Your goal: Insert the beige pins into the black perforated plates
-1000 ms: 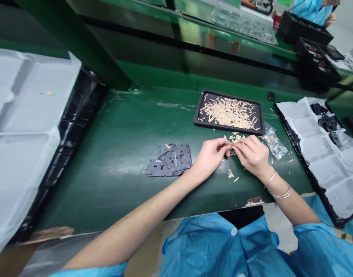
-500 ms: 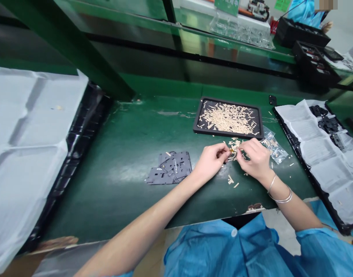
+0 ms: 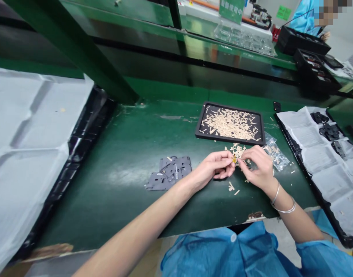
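Between the fingertips of my left hand (image 3: pixel 221 164) is a small yellow piece (image 3: pixel 234 159), too tiny to name more exactly. My right hand (image 3: pixel 257 164) is closed in a pinch right beside it, thumb and forefinger at the piece's right edge; whether it grips the piece or something else is hidden. Under and behind both hands lies a loose heap of small beige strips (image 3: pixel 237 148). Just beyond it stands a black tray (image 3: pixel 201 132) full of similar beige strips (image 3: pixel 231 123). Flat dark grey plates (image 3: pixel 176 169) with cut-outs lie overlapping to the left of my left hand.
A clear plastic bag (image 3: pixel 277 154) with small bits lies right of my hands. White-lined trays stand at the left (image 3: pixel 35 154) and right (image 3: pixel 323 161), the right one holding black parts (image 3: pixel 329 130). A green post (image 3: pixel 87 54) rises at back left. Another person (image 3: pixel 306 17) is at far right.
The camera view has shifted slightly, so the table sits lower in the picture. My left hand has turned a little, its lower fingers showing more, and the yellow piece is more visible.
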Tool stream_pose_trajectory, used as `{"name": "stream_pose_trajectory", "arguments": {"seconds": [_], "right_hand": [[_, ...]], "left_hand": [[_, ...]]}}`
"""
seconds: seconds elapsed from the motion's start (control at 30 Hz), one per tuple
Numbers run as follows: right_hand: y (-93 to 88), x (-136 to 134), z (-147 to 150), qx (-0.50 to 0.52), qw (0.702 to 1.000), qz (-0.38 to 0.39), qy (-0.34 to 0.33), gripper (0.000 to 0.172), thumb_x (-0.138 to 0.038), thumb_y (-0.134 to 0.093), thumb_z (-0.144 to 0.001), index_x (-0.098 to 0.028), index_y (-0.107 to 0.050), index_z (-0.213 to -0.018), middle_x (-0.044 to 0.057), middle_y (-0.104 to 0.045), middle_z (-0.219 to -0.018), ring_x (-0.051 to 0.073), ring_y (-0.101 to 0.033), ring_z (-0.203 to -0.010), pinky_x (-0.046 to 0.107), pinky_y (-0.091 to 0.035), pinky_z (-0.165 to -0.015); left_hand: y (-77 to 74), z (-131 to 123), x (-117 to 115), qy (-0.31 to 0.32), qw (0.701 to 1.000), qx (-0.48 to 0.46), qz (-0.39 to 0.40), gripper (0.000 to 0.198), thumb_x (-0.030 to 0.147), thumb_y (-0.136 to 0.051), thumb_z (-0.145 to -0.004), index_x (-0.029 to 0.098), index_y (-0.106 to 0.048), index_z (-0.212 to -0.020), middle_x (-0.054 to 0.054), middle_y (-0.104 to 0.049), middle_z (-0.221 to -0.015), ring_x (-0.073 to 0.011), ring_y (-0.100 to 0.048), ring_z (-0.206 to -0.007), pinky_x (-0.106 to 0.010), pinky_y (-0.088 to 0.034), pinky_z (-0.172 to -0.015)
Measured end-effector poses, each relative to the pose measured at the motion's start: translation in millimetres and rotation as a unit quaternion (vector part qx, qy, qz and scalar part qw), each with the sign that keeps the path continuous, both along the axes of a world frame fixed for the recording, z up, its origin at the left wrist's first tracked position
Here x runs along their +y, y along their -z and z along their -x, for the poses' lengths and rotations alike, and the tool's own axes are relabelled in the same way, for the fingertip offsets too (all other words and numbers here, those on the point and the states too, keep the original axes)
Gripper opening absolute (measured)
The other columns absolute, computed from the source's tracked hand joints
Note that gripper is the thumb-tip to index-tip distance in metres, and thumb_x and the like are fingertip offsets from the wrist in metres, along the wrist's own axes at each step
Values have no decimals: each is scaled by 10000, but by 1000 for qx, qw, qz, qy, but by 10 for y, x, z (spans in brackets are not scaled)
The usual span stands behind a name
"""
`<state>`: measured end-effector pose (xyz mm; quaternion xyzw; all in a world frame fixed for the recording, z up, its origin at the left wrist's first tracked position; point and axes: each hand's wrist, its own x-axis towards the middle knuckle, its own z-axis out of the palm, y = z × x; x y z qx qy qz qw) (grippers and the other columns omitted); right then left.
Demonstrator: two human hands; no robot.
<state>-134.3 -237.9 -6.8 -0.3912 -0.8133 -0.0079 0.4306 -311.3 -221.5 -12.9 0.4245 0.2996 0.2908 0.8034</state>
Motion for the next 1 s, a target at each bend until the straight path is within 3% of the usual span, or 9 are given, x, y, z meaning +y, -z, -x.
{"name": "stream_pose_trajectory", "arguments": {"seconds": [0.07,0.23,0.7,0.77,0.83,0.9,1.0], "right_hand": [[-42,-26,17,11,1000,-19,-16,104,-98,-623,-827,-199,-597,-818,46,-694,-716,173,-631,-687,326,-527,-625],[-84,-78,66,-8,997,-56,-45,154,-69,-628,-821,-201,-624,-902,52,-716,-738,173,-646,-680,327,-547,-626],[-77,-101,92,-28,997,-36,-63,137,-78,-606,-837,-209,-633,-864,47,-712,-739,168,-630,-676,316,-536,-617],[-86,-111,105,15,999,13,-46,125,-90,-606,-833,-211,-623,-806,34,-696,-711,160,-615,-654,314,-522,-609],[-88,-115,112,99,987,127,-19,99,-135,-617,-826,-207,-613,-757,19,-675,-694,137,-580,-601,287,-498,-558],[-84,-103,108,194,941,276,-15,77,-195,-641,-804,-198,-618,-731,10,-662,-690,114,-555,-560,249,-469,-501],[-82,-67,95,303,839,446,-67,134,-287,-707,-744,-185,-629,-705,0,-643,-651,108,-570,-554,213,-435,-460]], "left_hand": [[-7,13,1,4,1000,-16,17,352,451,-696,-730,154,-507,-711,10,-547,-560,-47,-367,-422,-192,-158,-397],[-45,31,-19,11,998,-41,49,334,421,-705,-705,158,-502,-677,15,-511,-528,-49,-325,-424,-211,-125,-413],[-15,53,10,30,999,-10,41,320,416,-684,-727,158,-509,-655,31,-461,-491,-50,-308,-412,-205,-124,-399],[-26,47,1,2,1000,7,21,331,453,-650,-754,152,-530,-685,19,-490,-517,-57,-338,-422,-200,-149,-399],[-35,39,-6,-44,999,25,-17,333,470,-644,-765,149,-558,-757,13,-528,-564,-64,-388,-452,-194,-196,-406],[-38,32,-7,-79,995,29,-54,336,446,-699,-732,151,-568,-823,19,-554,-617,-67,-434,-491,-185,-254,-423],[-28,24,-2,-79,995,10,-67,358,389,-779,-669,150,-563,-825,20,-579,-649,-69,-470,-526,-181,-312,-439]]}}
